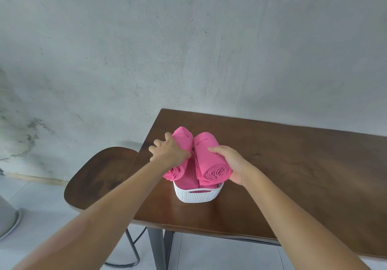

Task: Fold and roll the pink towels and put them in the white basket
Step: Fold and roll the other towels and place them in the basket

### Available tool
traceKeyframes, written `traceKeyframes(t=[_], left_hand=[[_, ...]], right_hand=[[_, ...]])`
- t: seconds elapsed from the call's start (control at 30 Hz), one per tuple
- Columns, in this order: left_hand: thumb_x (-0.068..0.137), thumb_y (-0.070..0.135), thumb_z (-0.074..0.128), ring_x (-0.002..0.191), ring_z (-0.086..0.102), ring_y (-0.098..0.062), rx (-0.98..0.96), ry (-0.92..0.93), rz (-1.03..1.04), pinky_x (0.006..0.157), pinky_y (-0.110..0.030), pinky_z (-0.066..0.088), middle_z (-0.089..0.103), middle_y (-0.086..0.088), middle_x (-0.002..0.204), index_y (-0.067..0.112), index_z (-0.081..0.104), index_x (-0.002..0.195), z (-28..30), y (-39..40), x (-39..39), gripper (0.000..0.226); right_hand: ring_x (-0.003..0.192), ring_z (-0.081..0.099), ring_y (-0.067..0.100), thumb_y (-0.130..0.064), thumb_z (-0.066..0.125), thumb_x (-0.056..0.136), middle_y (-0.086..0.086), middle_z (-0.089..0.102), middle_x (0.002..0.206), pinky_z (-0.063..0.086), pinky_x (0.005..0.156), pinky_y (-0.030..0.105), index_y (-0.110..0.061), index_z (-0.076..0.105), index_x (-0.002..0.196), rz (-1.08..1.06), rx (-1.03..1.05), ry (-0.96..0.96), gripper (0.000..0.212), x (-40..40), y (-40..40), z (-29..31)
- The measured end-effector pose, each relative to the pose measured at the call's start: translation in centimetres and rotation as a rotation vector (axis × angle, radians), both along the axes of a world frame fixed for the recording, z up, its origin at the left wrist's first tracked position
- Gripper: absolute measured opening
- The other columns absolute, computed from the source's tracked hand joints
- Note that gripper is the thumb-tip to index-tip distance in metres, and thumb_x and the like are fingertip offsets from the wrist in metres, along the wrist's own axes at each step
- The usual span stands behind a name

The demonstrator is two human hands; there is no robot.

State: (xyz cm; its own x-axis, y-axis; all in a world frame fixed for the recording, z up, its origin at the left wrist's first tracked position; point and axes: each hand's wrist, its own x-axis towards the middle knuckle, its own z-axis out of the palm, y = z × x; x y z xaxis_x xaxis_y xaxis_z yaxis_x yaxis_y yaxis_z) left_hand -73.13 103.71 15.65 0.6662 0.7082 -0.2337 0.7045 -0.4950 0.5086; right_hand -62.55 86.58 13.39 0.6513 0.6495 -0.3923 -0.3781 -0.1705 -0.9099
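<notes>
Towels, two pink rolls (211,160) side by side atop the white basket (198,195) on the bench (293,165), each clenched in one hand's grip, left (170,151) and right (232,165), seemingly above others, could unroll or topple once released.

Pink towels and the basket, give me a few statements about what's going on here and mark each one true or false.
1. Each hand grips a rolled towel. True: left hand on the left roll, right hand on the right roll.
2. The white basket sits on the floor. False: it stands on the wooden table.
3. The basket is empty. False: pink towel lies inside it.
4. A stool stands left of the table. True.
</notes>
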Motion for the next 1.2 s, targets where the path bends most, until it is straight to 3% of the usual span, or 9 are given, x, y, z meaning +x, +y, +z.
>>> traceKeyframes(t=[0.17,0.27,0.43,0.57,0.7,0.87,0.97,1.1,1.2], left_hand=[[0.082,0.056,0.072,0.128,0.049,-0.04,-0.098,0.026,-0.043,0.11,-0.05,0.041,0.047,-0.02,0.142,0.017,0.008,0.158,0.2,-0.8,0.4,0.107],[0.082,0.055,0.073,0.129,0.047,-0.043,-0.143,-0.013,-0.025,0.108,-0.052,0.043,0.04,-0.023,0.144,0.02,0.002,0.16,-0.5,-1.6,0.4,0.11],[0.076,0.052,0.074,0.124,0.046,-0.049,-0.247,-0.097,-0.056,0.102,-0.057,0.048,0.029,-0.022,0.143,0.044,-0.009,0.157,-1.4,-1.4,-0.3,0.116],[0.065,0.061,0.069,0.111,0.054,-0.046,-0.262,-0.132,-0.106,0.092,-0.054,0.056,0.03,-0.013,0.128,0.057,-0.003,0.15,-1.4,-1.3,-1.2,0.111],[0.082,0.057,0.068,0.105,0.057,-0.04,-0.238,-0.158,-0.129,0.093,-0.051,0.057,0.026,-0.006,0.119,0.054,-0.003,0.153,-2.3,-1.2,-1.6,0.1],[0.087,0.055,0.066,0.102,0.059,-0.036,-0.239,-0.16,-0.149,0.092,-0.048,0.057,0.03,-0.009,0.128,0.046,-0.001,0.157,-2.8,-0.8,-1.9,0.098],[0.084,0.059,0.065,0.113,0.053,-0.036,-0.229,-0.15,-0.14,0.098,-0.051,0.053,0.031,-0.01,0.132,0.047,-0.001,0.157,-3.3,-0.7,-1.9,0.099],[0.08,0.061,0.056,0.144,0.013,-0.036,-0.263,-0.262,-0.051,0.112,-0.055,0.036,0.005,-0.001,0.158,0.052,-0.005,0.155,-5.0,-2.2,-1.0,0.097],[0.093,0.048,0.061,0.139,0.031,-0.031,-0.373,-0.397,-0.058,0.106,-0.049,0.045,0.002,0.003,0.164,0.05,-0.007,0.156,-6.3,-1.7,-0.5,0.093]], right_hand=[[0.104,0.072,0.032,-0.026,0.081,0.084,0.014,0.063,0.126,0.062,0.079,0.043,-0.018,0.044,0.143,-0.103,-0.031,-0.03,0.07,-0.5,0.7,-0.5],[0.103,0.072,0.031,-0.022,0.083,0.082,0.012,0.061,0.128,0.062,0.08,0.044,-0.019,0.041,0.146,-0.12,-0.013,-0.031,0.077,-0.6,0.5,-0.3],[0.103,0.07,0.023,-0.026,0.085,0.081,-0.001,0.059,0.124,0.062,0.078,0.039,-0.023,0.036,0.151,-0.103,-0.065,-0.184,0.086,-1.2,0.5,-0.1],[0.1,0.067,0.014,-0.032,0.08,0.086,-0.006,0.054,0.126,0.057,0.071,0.029,-0.028,0.031,0.153,-0.071,-0.167,-0.36,0.083,-1.4,0.8,-0.3],[0.106,0.066,0.02,-0.036,0.076,0.089,-0.002,0.048,0.141,0.061,0.083,0.04,-0.036,0.02,0.158,-0.016,-0.19,-0.328,0.09,-0.9,0.7,-0.7],[0.116,0.062,0.025,-0.04,0.066,0.096,-0.001,0.04,0.152,0.057,0.096,0.048,-0.044,0.003,0.16,0.068,-0.238,-0.37,0.09,-0.4,1.4,-1.2],[0.123,0.057,0.025,-0.037,0.062,0.098,0.001,0.035,0.157,0.055,0.097,0.045,-0.04,0.002,0.161,0.06,-0.276,-0.452,0.087,-0.2,2.1,-2.0],[0.129,0.05,0.023,-0.035,0.062,0.097,-0.002,0.028,0.16,0.05,0.092,0.037,-0.039,-0.001,0.162,0.054,-0.285,-0.5,0.09,0.1,2.6,-3.2],[0.131,0.049,0.022,-0.039,0.062,0.096,-0.006,0.025,0.162,0.05,0.098,0.04,-0.04,-0.001,0.161,0.051,-0.276,-0.51,0.091,0.7,3.0,-4.1]])
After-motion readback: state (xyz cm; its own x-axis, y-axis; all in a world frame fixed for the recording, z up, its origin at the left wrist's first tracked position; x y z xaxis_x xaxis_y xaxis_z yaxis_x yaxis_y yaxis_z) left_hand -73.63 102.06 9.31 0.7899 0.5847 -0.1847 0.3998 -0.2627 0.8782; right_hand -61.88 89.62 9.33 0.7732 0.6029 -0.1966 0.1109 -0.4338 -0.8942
